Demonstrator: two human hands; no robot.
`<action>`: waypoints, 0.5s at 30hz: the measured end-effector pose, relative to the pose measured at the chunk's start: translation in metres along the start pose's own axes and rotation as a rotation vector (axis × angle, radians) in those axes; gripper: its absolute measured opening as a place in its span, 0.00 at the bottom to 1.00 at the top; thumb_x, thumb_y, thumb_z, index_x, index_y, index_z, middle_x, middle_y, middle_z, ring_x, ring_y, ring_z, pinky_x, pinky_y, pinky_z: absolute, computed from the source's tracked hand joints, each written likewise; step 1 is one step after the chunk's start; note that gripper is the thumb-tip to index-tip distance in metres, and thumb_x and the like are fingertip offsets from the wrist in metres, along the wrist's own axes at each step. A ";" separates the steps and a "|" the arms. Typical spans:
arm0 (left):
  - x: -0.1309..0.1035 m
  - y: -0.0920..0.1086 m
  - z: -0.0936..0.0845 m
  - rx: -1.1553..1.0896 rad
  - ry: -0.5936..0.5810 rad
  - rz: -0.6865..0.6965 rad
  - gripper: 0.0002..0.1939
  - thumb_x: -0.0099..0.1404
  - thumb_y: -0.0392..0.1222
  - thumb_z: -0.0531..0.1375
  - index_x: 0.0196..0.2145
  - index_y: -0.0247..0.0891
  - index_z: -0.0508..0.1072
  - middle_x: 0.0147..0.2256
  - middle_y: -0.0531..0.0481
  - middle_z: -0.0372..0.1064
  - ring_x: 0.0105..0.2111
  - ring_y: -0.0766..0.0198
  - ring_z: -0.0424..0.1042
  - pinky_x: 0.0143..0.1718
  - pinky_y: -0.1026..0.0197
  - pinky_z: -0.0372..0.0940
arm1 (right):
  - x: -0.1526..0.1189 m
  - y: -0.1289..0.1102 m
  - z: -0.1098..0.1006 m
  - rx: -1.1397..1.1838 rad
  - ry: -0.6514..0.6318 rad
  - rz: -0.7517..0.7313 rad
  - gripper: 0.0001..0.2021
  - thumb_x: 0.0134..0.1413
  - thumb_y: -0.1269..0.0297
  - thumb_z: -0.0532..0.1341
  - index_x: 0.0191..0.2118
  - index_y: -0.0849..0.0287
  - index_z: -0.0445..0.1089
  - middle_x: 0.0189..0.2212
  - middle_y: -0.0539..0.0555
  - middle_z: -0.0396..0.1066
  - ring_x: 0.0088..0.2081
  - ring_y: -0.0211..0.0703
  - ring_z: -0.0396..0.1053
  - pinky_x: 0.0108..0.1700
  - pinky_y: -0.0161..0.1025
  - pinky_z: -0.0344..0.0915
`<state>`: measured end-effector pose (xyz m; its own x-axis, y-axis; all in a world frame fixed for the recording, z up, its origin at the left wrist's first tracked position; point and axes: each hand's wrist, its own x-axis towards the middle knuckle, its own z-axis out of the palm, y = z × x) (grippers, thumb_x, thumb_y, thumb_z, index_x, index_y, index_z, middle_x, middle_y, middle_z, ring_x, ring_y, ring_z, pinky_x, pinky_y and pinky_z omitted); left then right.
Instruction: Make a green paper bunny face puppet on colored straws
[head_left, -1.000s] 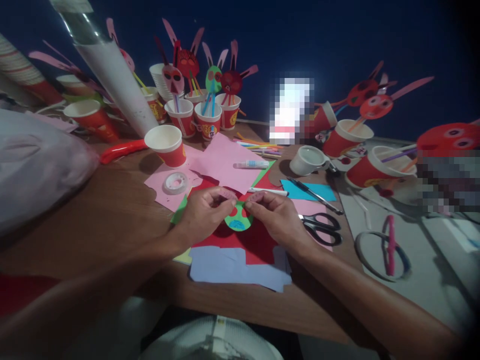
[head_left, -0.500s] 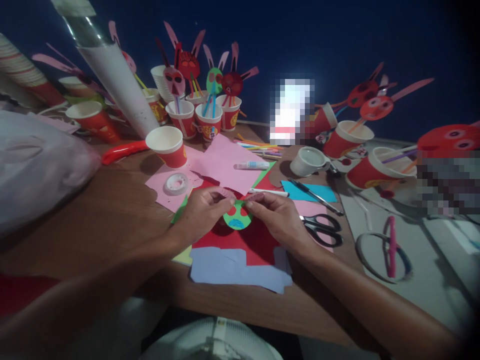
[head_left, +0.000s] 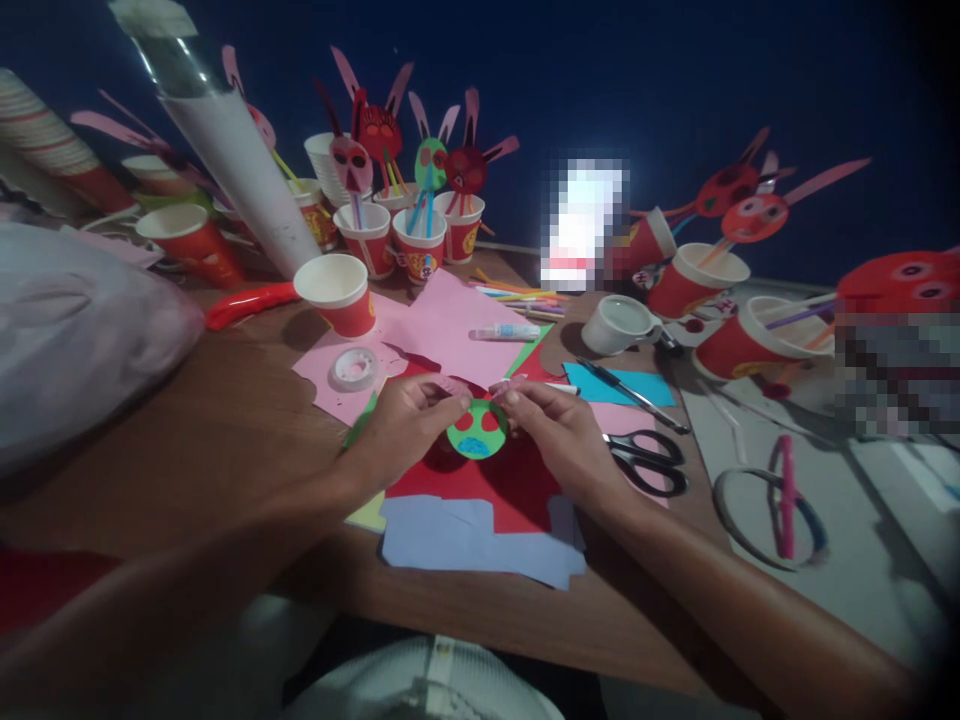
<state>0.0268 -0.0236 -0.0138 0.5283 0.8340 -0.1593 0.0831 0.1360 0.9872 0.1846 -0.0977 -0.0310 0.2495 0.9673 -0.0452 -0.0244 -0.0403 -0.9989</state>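
Just above the sheets, a round green paper face (head_left: 477, 424) with red eyes and a blue mouth lies between my hands. My left hand (head_left: 397, 425) pinches a pink paper ear (head_left: 448, 384) at the face's upper left edge, and the thumb touches the green rim. At the upper right edge, my right hand (head_left: 566, 435) is closed on a second pink paper ear (head_left: 501, 388). Fingers hide most of both ears, so I cannot tell whether they are fixed to the face. Red paper (head_left: 480, 495) lies underneath, with pale blue paper (head_left: 442, 545) nearer me.
Black-handled scissors (head_left: 649, 460) and a pen (head_left: 630, 393) lie right of my right hand. A tape roll (head_left: 354, 370), a glue tube (head_left: 506, 332) and a paper cup (head_left: 349, 318) are beyond. Several cups with rabbit faces on straws stand behind; a plastic bag (head_left: 90, 340) is left.
My right hand has shifted slightly right, and the pink ear in it sits a little higher. My left hand and the green face are nearly still.
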 end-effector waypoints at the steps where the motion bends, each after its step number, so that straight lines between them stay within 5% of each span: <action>1: 0.001 0.000 0.000 -0.012 0.001 -0.014 0.07 0.56 0.42 0.64 0.29 0.35 0.74 0.26 0.54 0.72 0.27 0.70 0.68 0.31 0.67 0.62 | 0.000 0.000 0.000 0.009 0.002 0.000 0.12 0.54 0.54 0.59 0.33 0.58 0.73 0.23 0.48 0.65 0.26 0.35 0.61 0.30 0.34 0.59; 15: 0.001 -0.002 -0.001 -0.128 -0.022 -0.129 0.10 0.57 0.44 0.62 0.26 0.34 0.70 0.17 0.55 0.67 0.16 0.71 0.65 0.17 0.69 0.59 | -0.001 -0.005 0.005 0.109 -0.070 0.118 0.12 0.46 0.56 0.66 0.28 0.59 0.68 0.23 0.47 0.69 0.25 0.35 0.66 0.30 0.34 0.63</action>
<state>0.0262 -0.0219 -0.0159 0.5384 0.7937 -0.2831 0.0441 0.3090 0.9500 0.1795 -0.0969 -0.0260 0.1707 0.9726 -0.1576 -0.1552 -0.1314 -0.9791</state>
